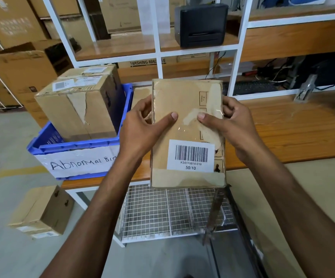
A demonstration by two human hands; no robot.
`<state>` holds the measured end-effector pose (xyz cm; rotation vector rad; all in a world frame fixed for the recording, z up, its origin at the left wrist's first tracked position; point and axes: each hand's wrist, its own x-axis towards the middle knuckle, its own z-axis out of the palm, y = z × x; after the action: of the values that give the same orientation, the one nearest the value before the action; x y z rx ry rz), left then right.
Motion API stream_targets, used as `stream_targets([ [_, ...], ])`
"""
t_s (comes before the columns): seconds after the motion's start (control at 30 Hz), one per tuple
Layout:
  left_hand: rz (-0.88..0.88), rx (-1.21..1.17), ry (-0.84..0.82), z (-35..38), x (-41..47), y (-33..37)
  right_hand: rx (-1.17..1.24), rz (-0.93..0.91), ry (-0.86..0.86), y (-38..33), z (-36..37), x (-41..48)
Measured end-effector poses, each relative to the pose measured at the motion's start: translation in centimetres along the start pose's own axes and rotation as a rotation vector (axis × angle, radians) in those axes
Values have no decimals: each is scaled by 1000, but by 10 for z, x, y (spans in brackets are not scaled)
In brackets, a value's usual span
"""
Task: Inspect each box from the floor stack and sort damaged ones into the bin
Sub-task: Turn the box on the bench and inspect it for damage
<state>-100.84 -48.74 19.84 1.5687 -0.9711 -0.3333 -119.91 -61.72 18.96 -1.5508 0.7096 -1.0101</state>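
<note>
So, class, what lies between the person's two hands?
The cardboard box, gripped by the left hand and right hand; a pale peeled patch sits between their thumbs. Head view.

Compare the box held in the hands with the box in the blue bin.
The held box is flat, gripped by left hand and right hand; the bin box is bulkier, sitting in the blue bin. Held box's label faces the camera; bin box's labels are on top. Both: torn brown cardboard.
</note>
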Motion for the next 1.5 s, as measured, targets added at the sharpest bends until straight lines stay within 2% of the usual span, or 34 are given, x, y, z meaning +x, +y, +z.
stream_targets([
  [0.13, -8, -39, -232, -9, -4, 6, 0, 12, -92, -2, -1, 0],
  [0.23, -9, -49, -296, -9, -4, 4, -26, -11, -94, -3, 2, 0],
  [0.4, 10, -40, -257, -4, -2, -3, -74, -24, -104, 0, 6, 2],
  [0.57, -93, -126, -124, 6, -6, -11, -345, -111, -164, -9, 11, -1],
  [0.67, -95, -121, -73, -1, -2, -10, -253, -31, -177, -13, 7, 3],
  [0.8, -110, -87, -121, -9, 3, -1, -123, 60, -146, -18, 2, 13],
  [1.03, -108, 2, -111, 1, 5, -32, -129, 137, -163, 17, 19, 18],
  [1.2, -156, -8, -62, 2, 18, -37, -128, 131, -84, 19, 29, 27],
  [1.27, -197, -12, -110, 1, 21, -36, -186, 139, -43, 22, 32, 28],
  [1.33, -233, 9, -245, -4, 20, -32, -262, 152, -34, 22, 31, 26],
  [1.4, -267, 23, -363, -10, 16, -29, -232, 198, -50, 22, 26, 23],
  [1.5, -283, 6, -372, -15, 15, -32, -174, 268, -154, 18, 19, 19],
])
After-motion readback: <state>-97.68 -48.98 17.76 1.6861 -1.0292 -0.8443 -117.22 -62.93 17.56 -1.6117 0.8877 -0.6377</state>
